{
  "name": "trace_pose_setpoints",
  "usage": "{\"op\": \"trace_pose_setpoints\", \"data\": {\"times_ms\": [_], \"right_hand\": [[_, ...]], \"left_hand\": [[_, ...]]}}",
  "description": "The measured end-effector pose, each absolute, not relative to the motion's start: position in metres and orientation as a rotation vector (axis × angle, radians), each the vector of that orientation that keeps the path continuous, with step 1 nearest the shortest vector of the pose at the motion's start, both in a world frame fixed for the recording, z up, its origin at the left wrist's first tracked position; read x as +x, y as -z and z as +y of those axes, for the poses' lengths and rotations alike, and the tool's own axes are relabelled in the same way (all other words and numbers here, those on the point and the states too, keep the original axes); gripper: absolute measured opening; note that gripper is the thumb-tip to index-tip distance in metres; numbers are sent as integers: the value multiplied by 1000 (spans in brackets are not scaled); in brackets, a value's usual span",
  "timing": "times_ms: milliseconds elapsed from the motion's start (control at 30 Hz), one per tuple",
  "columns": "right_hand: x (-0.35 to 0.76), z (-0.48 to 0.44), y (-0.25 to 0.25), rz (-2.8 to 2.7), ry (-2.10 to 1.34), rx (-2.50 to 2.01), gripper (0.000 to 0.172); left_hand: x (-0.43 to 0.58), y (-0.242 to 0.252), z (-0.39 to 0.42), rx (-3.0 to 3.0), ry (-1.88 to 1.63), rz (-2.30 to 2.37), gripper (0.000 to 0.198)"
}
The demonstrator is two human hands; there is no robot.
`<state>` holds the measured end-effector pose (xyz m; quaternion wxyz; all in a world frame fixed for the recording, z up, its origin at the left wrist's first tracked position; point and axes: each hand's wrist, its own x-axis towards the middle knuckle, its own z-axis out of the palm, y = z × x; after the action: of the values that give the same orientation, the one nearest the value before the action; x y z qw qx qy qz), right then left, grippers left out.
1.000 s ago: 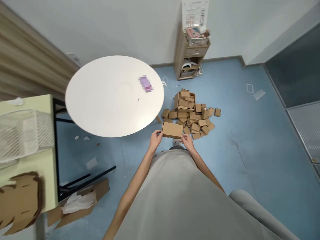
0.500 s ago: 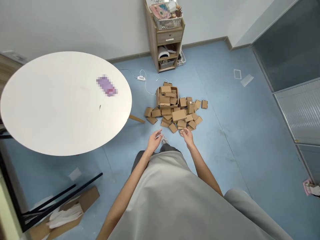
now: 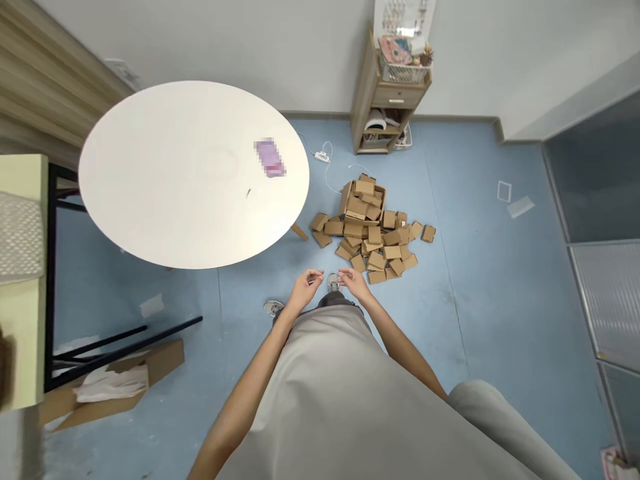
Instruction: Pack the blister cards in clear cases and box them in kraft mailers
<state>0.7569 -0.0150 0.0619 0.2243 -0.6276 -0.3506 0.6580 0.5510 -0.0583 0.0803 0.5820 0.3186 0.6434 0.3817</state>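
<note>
My left hand (image 3: pixel 306 288) is held out in front of my waist, fingers loosely curved and apart, with nothing seen in it. Opposite it, my right hand (image 3: pixel 354 283) has its fingers pointing inward toward the left one, also with nothing visible in it. A gap separates the two hands, and my shoe (image 3: pixel 334 281) shows between them. Beyond the hands, a heap of small brown cardboard boxes (image 3: pixel 392 252) lies on the floor. Behind the heap stands a larger open carton (image 3: pixel 346 197) filled with similar small boxes. Neither hand touches a box.
A round white table (image 3: pixel 170 220) stands at the left, with a blurred purple item (image 3: pixel 270 159) on it. A wooden cabinet (image 3: pixel 361 100) is against the wall. A power strip (image 3: pixel 323 157) and cable lie on the floor. At lower left sits an open carton (image 3: pixel 167 365).
My view has swung left, so the table and heap appear further right. My hands have come closer together. A larger-looking box seen above the heap's front no longer appears there.
</note>
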Motion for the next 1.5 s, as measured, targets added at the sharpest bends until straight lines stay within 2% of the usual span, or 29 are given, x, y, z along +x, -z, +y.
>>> {"op": "trace_pose_setpoints", "data": {"times_ms": [167, 400, 567, 800, 933, 1033, 1200, 1367, 1500], "right_hand": [[674, -19, -82, -1169, -1854, -1712, 31], [564, -59, -114, -1483, -1861, -1664, 44], [514, -93, -137, -1691, -1738, -1734, 46], [455, -100, -161, -1956, -1637, -1754, 50], [404, -77, -151, -1966, -1665, -1678, 59], [356, -60, -136, -1917, -1793, -1612, 60], [270, -31, -114, -1846, -2009, -1465, 51], [204, -2, -102, -1842, -2139, -1370, 41], [182, 9, -102, -1741, -2187, -1376, 41]], "left_hand": [[484, -91, -80, 724, -1023, 1429, 37], [362, -102, -137, 583, -1263, 1393, 36], [306, -79, -178, 494, -1338, 1385, 34], [256, -41, -189, 437, -1291, 1469, 26], [215, -47, -193, 428, -1320, 1478, 29], [169, -63, -198, 360, -1341, 1535, 35], [80, -93, -213, 207, -1400, 1766, 45], [2, -101, -219, 23, -1381, 1965, 57], [-60, -97, -210, 16, -1282, 2198, 44]]}}
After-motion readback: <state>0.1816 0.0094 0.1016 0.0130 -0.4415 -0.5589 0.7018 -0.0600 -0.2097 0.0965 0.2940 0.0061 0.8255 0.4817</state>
